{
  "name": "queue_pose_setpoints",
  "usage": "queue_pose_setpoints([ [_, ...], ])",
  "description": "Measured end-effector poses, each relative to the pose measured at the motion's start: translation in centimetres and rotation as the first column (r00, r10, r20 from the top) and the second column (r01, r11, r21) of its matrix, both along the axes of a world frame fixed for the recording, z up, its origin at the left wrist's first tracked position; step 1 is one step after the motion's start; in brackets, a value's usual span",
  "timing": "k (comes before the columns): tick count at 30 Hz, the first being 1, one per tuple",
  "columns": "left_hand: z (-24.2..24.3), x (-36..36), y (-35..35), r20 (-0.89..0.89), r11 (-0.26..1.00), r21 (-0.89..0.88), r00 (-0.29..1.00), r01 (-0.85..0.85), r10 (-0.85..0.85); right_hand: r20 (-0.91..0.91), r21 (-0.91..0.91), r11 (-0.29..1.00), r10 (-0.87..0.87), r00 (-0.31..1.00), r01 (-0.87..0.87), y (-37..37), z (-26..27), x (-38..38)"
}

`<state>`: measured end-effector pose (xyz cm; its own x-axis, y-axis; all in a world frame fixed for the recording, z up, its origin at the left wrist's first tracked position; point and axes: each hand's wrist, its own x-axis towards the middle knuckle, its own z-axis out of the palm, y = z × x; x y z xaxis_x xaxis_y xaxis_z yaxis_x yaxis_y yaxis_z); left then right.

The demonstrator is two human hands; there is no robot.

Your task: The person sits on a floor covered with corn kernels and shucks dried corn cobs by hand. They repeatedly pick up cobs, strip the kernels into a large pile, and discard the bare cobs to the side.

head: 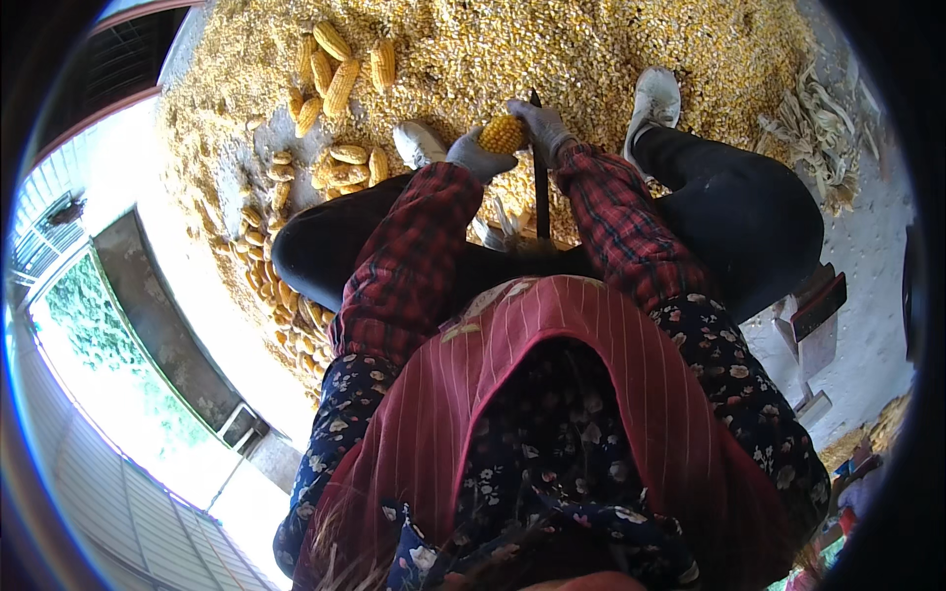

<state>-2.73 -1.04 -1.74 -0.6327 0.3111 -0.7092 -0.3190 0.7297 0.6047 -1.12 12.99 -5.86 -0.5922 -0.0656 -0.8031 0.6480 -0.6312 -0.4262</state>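
My left hand, in a grey glove, is closed around an ear of yellow corn between my knees. Against the other end of the ear rests my right hand, gloved too, with its fingers bent; whether it grips the ear or the dark bar cannot be told. The long, narrow dark bar stands between my forearms, its pointed tip showing above the right hand. Pale husk leaves lie low beside the bar.
Loose corn kernels spread over the floor around my shoes. Several corn ears lie at the upper left, and more lie beside my left knee. Dry husks are heaped at the right. A wooden stool-like object stands behind my right knee.
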Motion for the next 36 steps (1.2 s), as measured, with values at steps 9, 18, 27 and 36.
queue_pose_setpoints([
  [9,1.7,-0.4,3.8,-0.062,0.791,-0.527,0.914,0.311,-0.401,0.054,0.414,0.897,0.148,0.988,-0.157,-1.1,-4.1,-0.7],
  [18,-1.8,-0.9,1.3,-0.037,0.853,-0.288,0.885,0.435,-0.464,0.014,0.471,0.866,0.182,0.983,-0.167,-0.7,-4.5,-0.3],
  [27,0.5,-0.9,1.0,-0.046,0.927,-0.148,0.934,0.344,-0.354,0.008,0.46,0.851,0.283,0.959,-0.255,-0.4,-2.5,-0.5],
  [36,3.9,-1.4,1.5,0.145,0.979,0.18,0.987,-0.094,0.068,-0.116,0.024,0.999,-0.019,0.993,0.022,0.8,-1.1,-0.4],
])
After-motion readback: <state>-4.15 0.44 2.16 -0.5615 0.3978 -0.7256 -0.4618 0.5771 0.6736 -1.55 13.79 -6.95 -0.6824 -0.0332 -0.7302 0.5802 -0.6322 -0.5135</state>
